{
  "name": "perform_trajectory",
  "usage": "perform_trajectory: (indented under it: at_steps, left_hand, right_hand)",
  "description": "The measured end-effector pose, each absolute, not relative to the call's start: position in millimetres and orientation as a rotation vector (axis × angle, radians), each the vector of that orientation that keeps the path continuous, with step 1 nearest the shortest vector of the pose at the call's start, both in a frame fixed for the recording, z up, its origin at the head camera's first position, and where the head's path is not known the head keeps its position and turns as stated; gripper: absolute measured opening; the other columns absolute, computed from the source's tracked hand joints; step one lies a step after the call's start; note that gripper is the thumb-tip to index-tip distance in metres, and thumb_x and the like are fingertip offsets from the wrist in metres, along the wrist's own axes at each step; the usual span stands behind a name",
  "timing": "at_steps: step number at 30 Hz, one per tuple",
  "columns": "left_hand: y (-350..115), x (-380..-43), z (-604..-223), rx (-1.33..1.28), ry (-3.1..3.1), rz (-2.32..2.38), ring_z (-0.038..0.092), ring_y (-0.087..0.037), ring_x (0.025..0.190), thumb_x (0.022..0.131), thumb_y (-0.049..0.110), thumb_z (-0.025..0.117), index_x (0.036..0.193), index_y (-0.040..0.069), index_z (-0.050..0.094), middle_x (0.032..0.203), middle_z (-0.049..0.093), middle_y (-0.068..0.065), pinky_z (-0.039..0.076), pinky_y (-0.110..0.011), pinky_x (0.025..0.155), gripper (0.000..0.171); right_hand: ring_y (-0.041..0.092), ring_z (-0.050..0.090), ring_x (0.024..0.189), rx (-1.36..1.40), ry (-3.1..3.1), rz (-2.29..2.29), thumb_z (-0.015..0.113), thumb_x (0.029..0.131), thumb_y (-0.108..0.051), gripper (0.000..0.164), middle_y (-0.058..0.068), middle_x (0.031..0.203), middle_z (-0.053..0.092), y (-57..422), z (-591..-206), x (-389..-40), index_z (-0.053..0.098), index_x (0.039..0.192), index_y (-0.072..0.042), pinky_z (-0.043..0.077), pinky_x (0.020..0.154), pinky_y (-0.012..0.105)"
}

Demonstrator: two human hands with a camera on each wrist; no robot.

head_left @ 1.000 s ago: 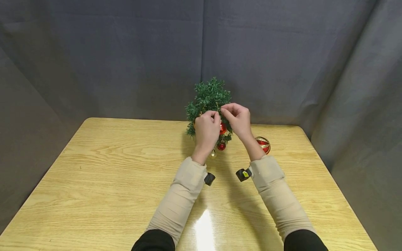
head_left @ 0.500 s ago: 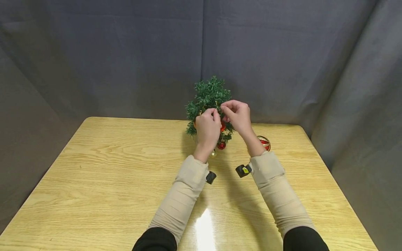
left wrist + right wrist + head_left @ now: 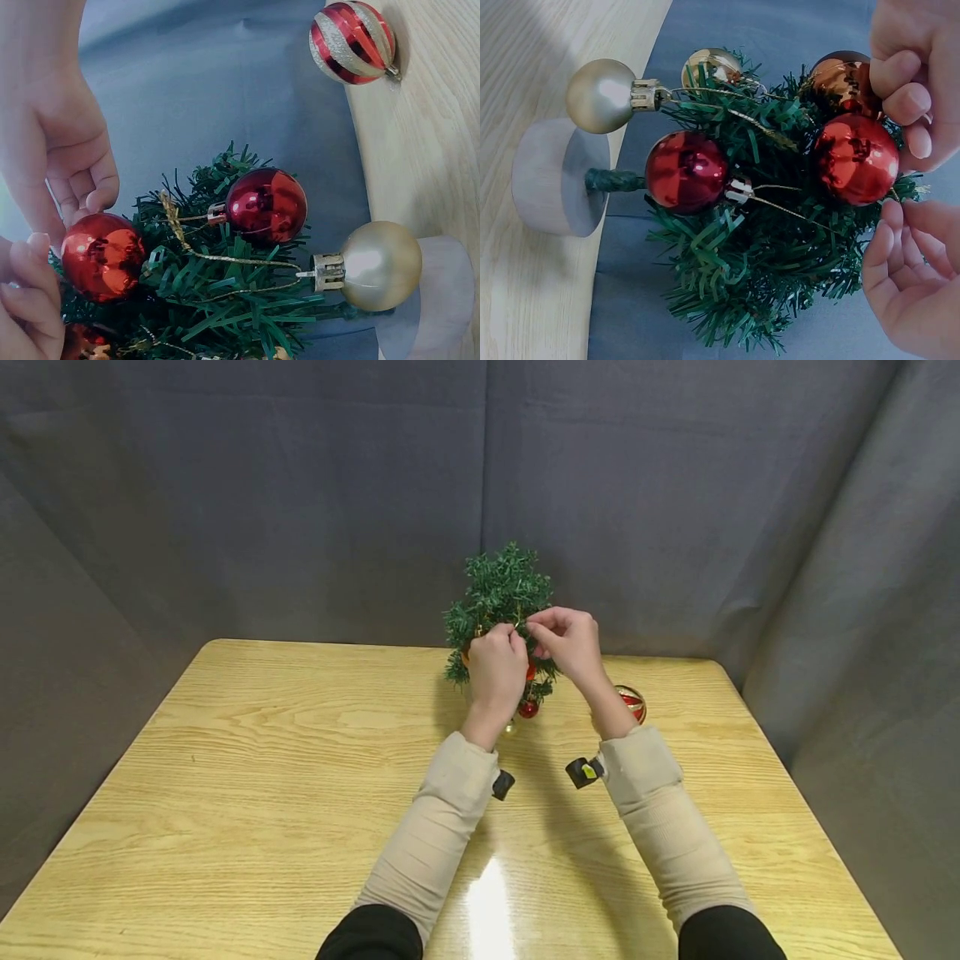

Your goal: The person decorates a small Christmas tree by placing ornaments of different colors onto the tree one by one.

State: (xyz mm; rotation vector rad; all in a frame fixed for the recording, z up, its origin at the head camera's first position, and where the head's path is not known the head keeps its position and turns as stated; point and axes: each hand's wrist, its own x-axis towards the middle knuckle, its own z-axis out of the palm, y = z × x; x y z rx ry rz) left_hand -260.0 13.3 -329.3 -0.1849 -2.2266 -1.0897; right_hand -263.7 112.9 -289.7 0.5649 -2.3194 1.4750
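Observation:
A small artificial Christmas tree (image 3: 506,581) stands near the table's back edge, hung with baubles. Both hands meet at the front of its upper branches. My left hand (image 3: 498,670) has thumb and forefinger closed on the thin gold cord of a shiny red bauble (image 3: 856,159). From the right, my right hand (image 3: 573,645) pinches at the same cord (image 3: 895,193), thumb and forefinger together just above the bauble. Below hang a dark red bauble (image 3: 267,205) and a matte gold bauble (image 3: 381,265) on gold cords. The cord is mostly hidden by fingertips.
A red and gold striped bauble (image 3: 352,42) lies on the wooden table (image 3: 262,793), right of the tree, partly behind the right forearm in the head view. The tree's round pale base (image 3: 559,176) stands on the table. A grey curtain (image 3: 300,510) hangs behind.
Both hands rise slightly, then lower again, staying at the same spot before the tree. The fingertips shift only a little around the cord; the striped bauble stays put.

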Motion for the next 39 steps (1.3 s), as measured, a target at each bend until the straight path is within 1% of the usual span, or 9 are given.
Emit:
perform_trajectory:
  at_steps: [5,8,16,20,23,27,29,34,39]
  left_hand:
    - [13,-260,-330,-0.195,-2.220,-1.115,0.048,-0.012,0.036,0.089,0.001,0.049,0.099,-0.012,0.062,0.063,0.062,-0.015,0.034,-0.017,0.034,0.021]
    - [12,-259,-330,-0.212,-2.222,-1.130,0.043,-0.010,0.033,0.089,0.001,0.049,0.101,-0.012,0.061,0.057,0.060,-0.012,0.030,-0.017,0.032,0.022]
    - [11,-256,-333,-0.266,-2.181,-1.133,0.027,-0.006,0.030,0.090,0.005,0.048,0.107,-0.008,0.059,0.043,0.044,-0.002,0.022,-0.018,0.031,0.024]
    - [10,-255,-333,-0.317,-2.144,-1.127,0.029,-0.005,0.031,0.090,0.006,0.049,0.101,-0.006,0.062,0.046,0.048,-0.002,0.024,-0.018,0.033,0.021]
    - [9,-254,-332,-0.367,-2.093,-1.082,0.035,-0.007,0.036,0.089,0.006,0.051,0.097,-0.004,0.066,0.055,0.058,-0.006,0.027,-0.017,0.036,0.019]
    - [6,-252,-327,-0.413,-1.991,-0.996,0.049,-0.012,0.052,0.087,0.007,0.057,0.094,-0.002,0.069,0.074,0.063,-0.008,0.037,-0.018,0.047,0.016]
    - [4,-252,-323,-0.426,-1.959,-0.964,0.054,-0.016,0.065,0.086,0.008,0.060,0.092,0.000,0.070,0.079,0.062,-0.008,0.042,-0.020,0.057,0.015]
    - [-1,-253,-312,-0.474,-1.964,-0.888,0.053,-0.021,0.087,0.082,0.007,0.065,0.088,0.002,0.071,0.086,0.062,-0.008,0.041,-0.025,0.081,0.010]
    - [-6,-259,-303,-0.528,-2.015,-0.841,0.052,-0.022,0.091,0.081,0.007,0.065,0.090,0.001,0.070,0.089,0.062,-0.009,0.038,-0.026,0.086,0.011]
  right_hand:
    - [0.034,0.057,0.053,0.566,-2.324,1.500,0.058,0.084,0.004,0.014,0.030,0.075,0.060,115,-293,-264,0.063,0.091,0.014,0.050,0.050,0.029]
    - [0.039,0.057,0.057,0.565,-2.337,1.507,0.058,0.083,0.004,0.015,0.029,0.077,0.061,116,-295,-265,0.063,0.094,0.014,0.051,0.053,0.034]
    - [0.041,0.059,0.062,0.556,-2.329,1.522,0.058,0.084,0.003,0.018,0.027,0.082,0.061,120,-300,-265,0.061,0.098,0.014,0.051,0.054,0.034]
    - [0.040,0.058,0.062,0.559,-2.301,1.527,0.059,0.084,0.002,0.019,0.027,0.081,0.061,123,-302,-263,0.061,0.098,0.015,0.051,0.055,0.040]
    - [0.037,0.059,0.059,0.570,-2.286,1.543,0.058,0.084,0.003,0.018,0.027,0.080,0.061,126,-304,-263,0.061,0.096,0.015,0.051,0.052,0.032]
    - [0.033,0.060,0.058,0.596,-2.267,1.569,0.058,0.084,0.003,0.017,0.029,0.080,0.060,129,-307,-264,0.060,0.094,0.016,0.050,0.051,0.026]
    - [0.035,0.059,0.058,0.611,-2.255,1.582,0.058,0.083,0.004,0.017,0.030,0.080,0.060,130,-307,-264,0.060,0.094,0.017,0.051,0.053,0.033]
    - [0.040,0.058,0.061,0.627,-2.246,1.597,0.058,0.084,0.004,0.017,0.032,0.080,0.059,134,-308,-265,0.060,0.094,0.017,0.050,0.054,0.040]
    - [0.027,0.060,0.056,0.636,-2.254,1.630,0.058,0.084,0.004,0.017,0.034,0.081,0.058,136,-310,-266,0.060,0.093,0.018,0.050,0.053,0.034]
